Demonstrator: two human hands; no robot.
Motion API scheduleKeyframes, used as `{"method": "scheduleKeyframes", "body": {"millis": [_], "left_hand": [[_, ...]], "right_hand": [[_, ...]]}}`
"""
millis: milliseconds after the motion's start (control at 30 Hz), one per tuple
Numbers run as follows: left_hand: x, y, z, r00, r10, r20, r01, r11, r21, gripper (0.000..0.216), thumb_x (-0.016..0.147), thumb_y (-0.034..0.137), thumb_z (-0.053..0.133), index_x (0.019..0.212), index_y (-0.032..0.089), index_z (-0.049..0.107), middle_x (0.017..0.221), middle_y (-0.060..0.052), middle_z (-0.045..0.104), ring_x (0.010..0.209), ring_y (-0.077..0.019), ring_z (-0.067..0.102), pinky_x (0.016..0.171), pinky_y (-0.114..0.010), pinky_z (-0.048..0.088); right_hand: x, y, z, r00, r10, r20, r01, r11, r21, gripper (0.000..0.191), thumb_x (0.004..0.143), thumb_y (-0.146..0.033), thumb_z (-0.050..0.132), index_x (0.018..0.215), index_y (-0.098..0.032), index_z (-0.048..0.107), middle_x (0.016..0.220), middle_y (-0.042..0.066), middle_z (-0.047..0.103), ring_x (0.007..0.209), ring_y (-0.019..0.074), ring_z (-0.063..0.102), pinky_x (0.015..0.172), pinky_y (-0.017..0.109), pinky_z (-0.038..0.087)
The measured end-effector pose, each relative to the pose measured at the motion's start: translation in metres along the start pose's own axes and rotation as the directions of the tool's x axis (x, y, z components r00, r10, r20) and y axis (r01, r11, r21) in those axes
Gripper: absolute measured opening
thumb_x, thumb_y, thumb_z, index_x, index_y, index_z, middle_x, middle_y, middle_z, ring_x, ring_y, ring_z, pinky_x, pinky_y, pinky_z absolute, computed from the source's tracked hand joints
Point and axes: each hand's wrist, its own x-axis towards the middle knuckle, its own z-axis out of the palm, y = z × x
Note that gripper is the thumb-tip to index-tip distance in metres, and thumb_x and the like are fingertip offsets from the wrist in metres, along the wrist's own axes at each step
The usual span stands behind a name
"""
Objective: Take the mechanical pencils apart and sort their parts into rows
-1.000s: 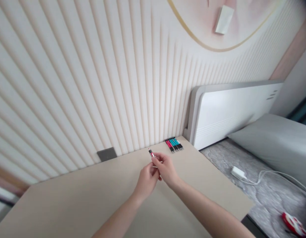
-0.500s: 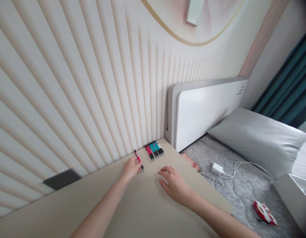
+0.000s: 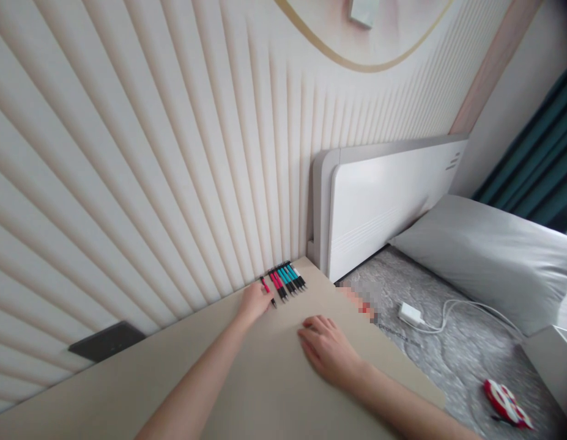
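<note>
- Far left: one dark wall plate [image 3: 106, 340] sits in the ribbed wall just above the back edge of the table [image 3: 265, 391].
- My left hand [image 3: 254, 302] reaches to the table's far corner. Its fingertips pinch one red pen [image 3: 267, 289] near the upper end.
- The pen slants out past my fingertips on their right side, with its dark tip down toward the tabletop. I cannot tell whether the tip touches the surface.
- Just right of that pen, against the wall, lies a row [image 3: 289, 279] of more pens, side by side and parallel. I count two red, then three teal, and at least one more at the right end that is too small to make out.
- The held pen is at the row's left end, close beside the first red one.
- My right hand [image 3: 328, 349] rests palm down on the table, nearer to me and well apart from the pens. Its fingers are spread and hold nothing.
- Right of the table: one white headboard [image 3: 384, 201], and on the grey bedcover one white charger [image 3: 410, 313] with one cable [image 3: 476, 308].
- One grey pillow [image 3: 485, 253] lies behind them.
- Far right, low: one red-and-white object [image 3: 507, 403] on the cover.
</note>
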Motion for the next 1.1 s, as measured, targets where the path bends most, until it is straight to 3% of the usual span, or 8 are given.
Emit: {"method": "scheduleKeyframes", "body": {"millis": [267, 400, 833, 967, 1100], "left_hand": [[0.0, 0.011, 0.006, 0.989, 0.115, -0.095, -0.095, 0.977, 0.191, 0.019, 0.083, 0.023, 0.056, 0.077, 0.013, 0.072, 0.08, -0.014, 0.072, 0.078, -0.0211, 0.067, 0.069, -0.027, 0.043], [-0.001, 0.01, 0.011, 0.989, 0.094, -0.118, -0.068, 0.976, 0.206, 0.019, 0.086, 0.026, 0.056, 0.084, 0.014, 0.071, 0.089, -0.014, 0.072, 0.085, -0.0224, 0.067, 0.072, -0.028, 0.043], [-0.003, 0.009, 0.016, 0.987, 0.106, -0.122, -0.08, 0.977, 0.197, 0.026, 0.091, 0.031, 0.049, 0.088, 0.012, 0.067, 0.091, -0.017, 0.07, 0.088, -0.0262, 0.066, 0.074, -0.031, 0.044], [-0.016, -0.009, 0.011, 0.976, 0.194, -0.102, -0.165, 0.956, 0.241, 0.025, 0.093, 0.027, 0.043, 0.099, 0.016, 0.065, 0.091, -0.013, 0.071, 0.089, -0.0251, 0.066, 0.079, -0.032, 0.044], [-0.027, -0.035, 0.009, 0.922, 0.37, -0.119, -0.338, 0.914, 0.223, 0.032, 0.094, 0.024, 0.04, 0.119, 0.019, 0.059, 0.117, -0.012, 0.066, 0.107, -0.0228, 0.061, 0.092, -0.032, 0.043]], "right_hand": [[0.007, 0.001, -0.003, 0.997, -0.051, 0.062, 0.055, 0.997, -0.06, 0.024, 0.092, -0.02, 0.045, 0.109, -0.023, 0.061, 0.108, 0.007, 0.059, 0.102, 0.0209, 0.052, 0.091, 0.035, 0.042], [0.004, 0.004, -0.009, 0.991, -0.094, 0.096, 0.099, 0.994, -0.056, 0.026, 0.092, -0.02, 0.045, 0.114, -0.024, 0.06, 0.113, 0.007, 0.059, 0.105, 0.0214, 0.052, 0.093, 0.036, 0.043], [-0.006, 0.005, -0.01, 0.988, -0.144, 0.057, 0.145, 0.989, -0.019, 0.03, 0.093, -0.02, 0.043, 0.118, -0.023, 0.059, 0.119, 0.009, 0.06, 0.109, 0.0229, 0.053, 0.095, 0.039, 0.043], [-0.007, 0.047, -0.019, 0.994, -0.109, -0.02, 0.109, 0.993, 0.045, 0.033, 0.083, -0.007, 0.043, 0.104, -0.022, 0.064, 0.116, 0.007, 0.063, 0.109, 0.0199, 0.055, 0.097, 0.036, 0.041], [-0.004, 0.142, -0.032, 0.969, 0.2, -0.149, -0.203, 0.979, -0.01, 0.03, 0.076, -0.003, 0.037, 0.073, -0.02, 0.062, 0.112, 0.007, 0.067, 0.105, 0.0189, 0.059, 0.094, 0.033, 0.042]]}}
